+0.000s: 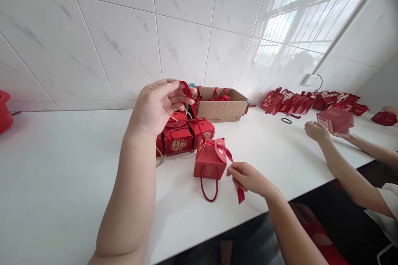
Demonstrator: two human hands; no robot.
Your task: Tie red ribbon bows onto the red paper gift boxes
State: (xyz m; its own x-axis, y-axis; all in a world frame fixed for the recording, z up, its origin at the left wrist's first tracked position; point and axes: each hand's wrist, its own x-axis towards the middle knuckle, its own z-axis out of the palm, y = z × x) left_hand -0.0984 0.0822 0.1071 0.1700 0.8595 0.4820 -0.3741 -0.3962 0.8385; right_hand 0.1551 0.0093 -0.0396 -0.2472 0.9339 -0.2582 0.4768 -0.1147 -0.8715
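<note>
A small red gift box [210, 162] with a rope handle stands on the white table before me, its handle hanging toward the front. Red ribbon [195, 112] runs through its top. My left hand [160, 105] is raised up and left of the box, pinching one end of that ribbon between thumb and fingers. Low at the box's right side, my right hand [247, 178] is closed on the other ribbon end, whose tail hangs below the fingers. Behind my left forearm, several finished-looking red boxes [178, 140] with gold emblems and rope handles are grouped, partly hidden.
An open cardboard carton [220, 110] with red ribboned items stands by the tiled wall. Several flat red packages [287, 101] lie at the back right, near a black band [286, 120]. At right, another person's hands hold a red box [337, 120]. A red container [4, 112] sits far left.
</note>
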